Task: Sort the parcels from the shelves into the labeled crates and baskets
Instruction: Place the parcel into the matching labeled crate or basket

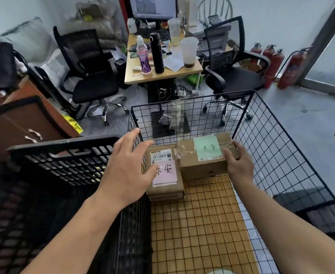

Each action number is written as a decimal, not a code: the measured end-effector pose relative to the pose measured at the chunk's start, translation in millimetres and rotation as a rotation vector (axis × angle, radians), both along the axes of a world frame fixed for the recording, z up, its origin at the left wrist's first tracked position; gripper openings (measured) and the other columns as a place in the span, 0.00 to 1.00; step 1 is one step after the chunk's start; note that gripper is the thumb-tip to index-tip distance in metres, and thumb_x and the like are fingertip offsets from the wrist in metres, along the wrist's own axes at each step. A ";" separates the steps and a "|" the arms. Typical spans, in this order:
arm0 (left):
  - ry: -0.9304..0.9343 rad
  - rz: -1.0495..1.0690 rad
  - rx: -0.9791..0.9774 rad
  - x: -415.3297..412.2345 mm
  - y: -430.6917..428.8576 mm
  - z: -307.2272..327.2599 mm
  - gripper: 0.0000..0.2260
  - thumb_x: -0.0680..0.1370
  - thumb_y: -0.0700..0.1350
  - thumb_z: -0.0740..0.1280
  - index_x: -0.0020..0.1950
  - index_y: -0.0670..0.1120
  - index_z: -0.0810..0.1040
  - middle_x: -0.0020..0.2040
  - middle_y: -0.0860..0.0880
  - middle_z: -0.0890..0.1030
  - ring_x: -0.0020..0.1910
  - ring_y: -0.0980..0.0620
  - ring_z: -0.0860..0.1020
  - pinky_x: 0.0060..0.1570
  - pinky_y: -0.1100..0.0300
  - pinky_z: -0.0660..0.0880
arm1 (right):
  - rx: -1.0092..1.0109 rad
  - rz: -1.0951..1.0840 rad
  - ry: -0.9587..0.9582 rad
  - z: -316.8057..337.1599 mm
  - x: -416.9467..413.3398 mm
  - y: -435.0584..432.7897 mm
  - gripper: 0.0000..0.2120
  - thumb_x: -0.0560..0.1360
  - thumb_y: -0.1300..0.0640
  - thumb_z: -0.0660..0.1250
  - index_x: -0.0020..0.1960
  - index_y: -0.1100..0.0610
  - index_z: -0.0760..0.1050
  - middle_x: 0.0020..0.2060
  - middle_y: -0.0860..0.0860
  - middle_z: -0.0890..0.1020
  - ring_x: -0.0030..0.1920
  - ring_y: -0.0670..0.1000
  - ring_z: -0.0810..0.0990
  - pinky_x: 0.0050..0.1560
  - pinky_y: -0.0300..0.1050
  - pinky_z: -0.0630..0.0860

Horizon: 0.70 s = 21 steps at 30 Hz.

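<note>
A black wire basket (281,155) stands in front of me with a yellow woven mat as its floor. Inside it, at the far end, lie two brown cardboard parcels. The left parcel (166,186) carries a shipping label and a pink handwritten note. The right parcel (200,167) carries a green handwritten note, and my right hand (239,165) grips its right end. My left hand (131,165) hovers with spread fingers over the basket's left wall, just left of the pink-note parcel, and holds nothing.
A black plastic crate (64,161) sits to the left of the basket. Beyond stand a wooden desk (162,74) with bottles and cups, two black office chairs (91,76), and red fire extinguishers (289,68) at the right wall. A brown cabinet (24,119) is at far left.
</note>
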<state>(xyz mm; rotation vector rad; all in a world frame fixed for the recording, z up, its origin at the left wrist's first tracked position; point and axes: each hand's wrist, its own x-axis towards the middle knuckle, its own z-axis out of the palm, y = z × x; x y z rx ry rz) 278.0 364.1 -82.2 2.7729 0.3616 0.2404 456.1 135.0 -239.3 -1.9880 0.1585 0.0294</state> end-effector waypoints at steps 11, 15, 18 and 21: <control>0.092 0.087 0.021 -0.4 -3.6 0.3 0.29 0.75 0.56 0.68 0.75 0.54 0.66 0.79 0.53 0.53 0.77 0.54 0.45 0.74 0.47 0.56 | 0.085 0.266 0.199 -21.7 11.6 -12.1 0.35 0.77 0.52 0.73 0.79 0.42 0.61 0.68 0.51 0.71 0.66 0.55 0.71 0.66 0.58 0.73; 0.130 0.083 0.005 1.3 -6.5 2.4 0.29 0.76 0.56 0.68 0.76 0.55 0.63 0.79 0.56 0.50 0.77 0.55 0.43 0.73 0.49 0.57 | -0.070 0.244 0.135 -27.9 7.1 -9.4 0.35 0.78 0.48 0.72 0.81 0.44 0.60 0.73 0.53 0.70 0.71 0.56 0.69 0.70 0.61 0.69; 0.143 0.075 0.007 -0.1 -5.5 2.4 0.29 0.77 0.56 0.68 0.76 0.55 0.63 0.79 0.55 0.50 0.77 0.54 0.43 0.74 0.49 0.56 | -0.156 0.227 0.122 -26.2 2.1 -4.8 0.33 0.79 0.46 0.69 0.81 0.45 0.59 0.76 0.53 0.65 0.74 0.57 0.65 0.72 0.63 0.67; 0.153 0.060 0.036 -1.0 -4.0 1.2 0.29 0.77 0.55 0.67 0.77 0.54 0.63 0.79 0.53 0.51 0.78 0.52 0.43 0.75 0.49 0.54 | -0.257 0.203 0.139 -18.2 -2.0 -1.5 0.31 0.80 0.45 0.67 0.80 0.46 0.60 0.78 0.53 0.60 0.77 0.58 0.60 0.74 0.62 0.64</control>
